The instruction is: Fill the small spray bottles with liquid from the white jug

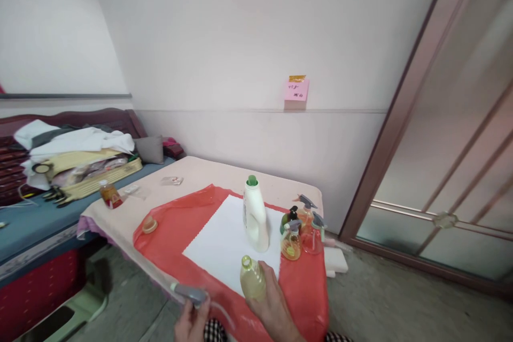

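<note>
My right hand (272,296) is wrapped round a clear yellowish bottle (252,279) with an uncapped neck, near the front edge of a white sheet (218,240). Lower left, my left hand (194,318) grips a grey spray head (190,293) by its body; a thin pale tube trails from it to the right. A tall white jug (255,219) with a green cap stands upright on the sheet, just beyond the bottle. Several spray bottles (291,246) cluster at the sheet's right edge, on red plastic (172,243).
A round tan object (149,225) lies on the plastic's left part. Farther left on the table (196,168) are a bottle of amber liquid (110,194) and a small clear packet (172,180). A pink note (296,91) hangs on the wall. A green stool (80,304) stands lower left.
</note>
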{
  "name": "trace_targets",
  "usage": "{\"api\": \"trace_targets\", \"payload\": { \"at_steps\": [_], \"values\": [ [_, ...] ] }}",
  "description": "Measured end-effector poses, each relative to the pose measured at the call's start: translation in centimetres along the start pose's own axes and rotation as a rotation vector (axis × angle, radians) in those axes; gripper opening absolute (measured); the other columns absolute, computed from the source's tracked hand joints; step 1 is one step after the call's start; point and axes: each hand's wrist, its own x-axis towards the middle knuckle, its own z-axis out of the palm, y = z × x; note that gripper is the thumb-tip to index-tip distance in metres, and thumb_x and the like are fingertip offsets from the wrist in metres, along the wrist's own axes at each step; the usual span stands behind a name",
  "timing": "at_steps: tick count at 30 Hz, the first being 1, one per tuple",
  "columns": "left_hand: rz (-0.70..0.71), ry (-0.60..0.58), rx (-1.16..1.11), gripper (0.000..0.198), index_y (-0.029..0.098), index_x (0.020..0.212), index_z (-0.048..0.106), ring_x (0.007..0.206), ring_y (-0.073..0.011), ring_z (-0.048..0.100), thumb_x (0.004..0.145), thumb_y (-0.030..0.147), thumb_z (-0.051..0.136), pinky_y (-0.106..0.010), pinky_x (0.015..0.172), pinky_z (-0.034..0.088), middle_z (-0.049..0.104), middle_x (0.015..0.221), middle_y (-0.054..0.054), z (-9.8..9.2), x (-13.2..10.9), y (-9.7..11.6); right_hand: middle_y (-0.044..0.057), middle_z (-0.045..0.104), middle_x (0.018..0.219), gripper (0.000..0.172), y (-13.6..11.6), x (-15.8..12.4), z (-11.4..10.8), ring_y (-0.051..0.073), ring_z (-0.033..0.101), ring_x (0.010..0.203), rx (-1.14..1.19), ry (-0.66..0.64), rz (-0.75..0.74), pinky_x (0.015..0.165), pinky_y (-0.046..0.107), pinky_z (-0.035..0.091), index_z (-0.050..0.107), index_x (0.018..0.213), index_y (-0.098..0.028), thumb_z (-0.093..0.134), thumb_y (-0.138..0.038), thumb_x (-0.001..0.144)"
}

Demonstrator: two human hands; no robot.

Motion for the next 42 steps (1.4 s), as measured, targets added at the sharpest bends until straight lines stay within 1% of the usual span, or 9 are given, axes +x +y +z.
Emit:
{"api": "trace_targets", "payload": {
  "at_steps": [5,9,12,17,23,27,31,37,42],
  "values": [
    [0.038,-0.056,-0.361,0.052,0.016,0.096,0.071,0.066,-0.0171,0.068,0.061,0.052,0.085,-0.028,0.063,0.057,0.078,0.083,-0.006,1.9,-0.3,8.9,0.009,0.062,0.127,0.073,0.8,-2.7,-3.6,0.029,0.060,0.118,-0.028,-0.054,-0.070,0.102,0.042,0.050,0.046,0.138,-0.024,0.067,-0.025,0.068],
    [0.067,-0.097,-0.471,0.045,0.016,0.096,0.070,0.065,-0.0143,0.067,0.066,0.046,0.084,-0.025,0.062,0.056,0.077,0.084,-0.005,2.8,-1.9,12.3,0.012,0.060,0.132,0.073,0.6,-3.9,-5.2,0.031,0.058,0.123,-0.075,-0.125,-0.033,0.105,0.045,0.048,0.046,0.140,-0.022,0.065,-0.022,0.069],
    [0.067,-0.090,-0.444,0.046,0.016,0.098,0.069,0.066,-0.0142,0.066,0.066,0.046,0.084,-0.025,0.063,0.056,0.077,0.085,-0.004,3.0,-2.7,12.0,0.015,0.058,0.135,0.075,-0.5,-4.5,-6.0,0.031,0.055,0.126,-0.080,-0.203,-0.003,0.108,0.045,0.045,0.045,0.141,-0.018,0.064,-0.021,0.069],
    [0.053,-0.160,-0.317,0.049,0.017,0.102,0.069,0.069,-0.0147,0.066,0.069,0.053,0.081,-0.028,0.070,0.055,0.077,0.086,-0.004,3.6,-3.6,9.6,0.016,0.054,0.141,0.082,-3.0,-4.9,-6.8,0.034,0.050,0.133,-0.069,-0.275,0.077,0.112,0.047,0.041,0.046,0.143,-0.016,0.066,-0.019,0.063],
    [-0.040,-0.345,-0.145,0.052,0.017,0.102,0.074,0.115,-0.0293,0.064,0.069,0.056,0.079,-0.041,0.102,0.047,0.076,0.112,-0.012,4.8,-5.1,6.5,0.013,0.055,0.142,0.088,-6.4,-4.7,-7.7,0.035,0.051,0.132,-0.087,-0.293,0.112,0.111,0.048,0.042,0.049,0.144,-0.021,0.072,-0.020,0.059],
    [-0.135,-0.451,-0.234,0.050,0.016,0.103,0.075,0.119,-0.0305,0.063,0.071,0.053,0.080,-0.045,0.107,0.044,0.075,0.115,-0.014,5.0,-5.4,5.3,0.013,0.058,0.140,0.089,-7.9,-4.5,-8.4,0.039,0.050,0.131,-0.119,-0.302,0.094,0.110,0.052,0.041,0.049,0.144,-0.026,0.076,-0.027,0.059],
    [-0.196,-0.502,-0.265,0.044,0.017,0.102,0.073,0.116,-0.0294,0.065,0.073,0.048,0.080,-0.046,0.108,0.043,0.077,0.109,-0.013,4.7,-5.5,5.4,0.012,0.063,0.135,0.091,-8.6,-4.5,-8.8,0.041,0.055,0.126,-0.140,-0.291,0.107,0.107,0.055,0.043,0.054,0.140,-0.030,0.081,-0.026,0.053],
    [-0.153,-0.584,-0.201,0.039,0.017,0.098,0.074,0.112,-0.0300,0.066,0.076,0.049,0.077,-0.046,0.108,0.042,0.077,0.107,-0.012,4.0,-5.5,6.5,0.012,0.067,0.127,0.088,-9.1,-4.2,-9.4,0.038,0.063,0.114,-0.128,-0.288,0.048,0.098,0.048,0.052,0.057,0.138,-0.028,0.083,-0.030,0.054],
    [-0.116,-0.646,-0.139,0.040,0.017,0.096,0.074,0.110,-0.0311,0.066,0.075,0.051,0.076,-0.046,0.104,0.045,0.077,0.107,-0.012,3.6,-5.5,7.6,0.011,0.067,0.127,0.081,-9.8,-3.8,-10.1,0.037,0.062,0.114,0.080,-0.329,0.087,0.101,0.049,0.049,0.061,0.131,-0.029,0.082,-0.032,0.054]
  ]
}}
